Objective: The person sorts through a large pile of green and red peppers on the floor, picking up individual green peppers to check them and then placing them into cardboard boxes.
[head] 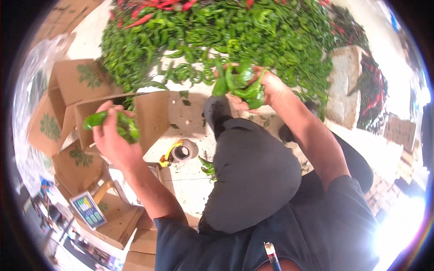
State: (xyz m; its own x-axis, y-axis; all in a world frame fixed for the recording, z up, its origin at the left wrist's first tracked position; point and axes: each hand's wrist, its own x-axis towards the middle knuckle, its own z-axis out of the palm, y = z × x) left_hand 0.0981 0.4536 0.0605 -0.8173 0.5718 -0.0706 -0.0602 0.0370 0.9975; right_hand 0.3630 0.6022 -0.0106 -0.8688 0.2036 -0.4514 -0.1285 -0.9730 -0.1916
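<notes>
Several green peppers (129, 127) are in my left hand (113, 140), which is raised over an open cardboard box (152, 117). More green peppers show inside that box, partly hidden by the hand. My right hand (268, 84) holds another bunch of green peppers (249, 89) above my knee, at the near edge of the pile. The big pile of green peppers (237, 37) spreads over the floor in front of me, with red peppers (166, 5) along its far side.
A tape dispenser (178, 152) and a few loose peppers (207, 167) lie on the floor by my leg. Flattened cartons (112, 216) and a scale display (88, 210) stand at left. A foam block (345, 84) borders the pile at right, beside red peppers (373, 91).
</notes>
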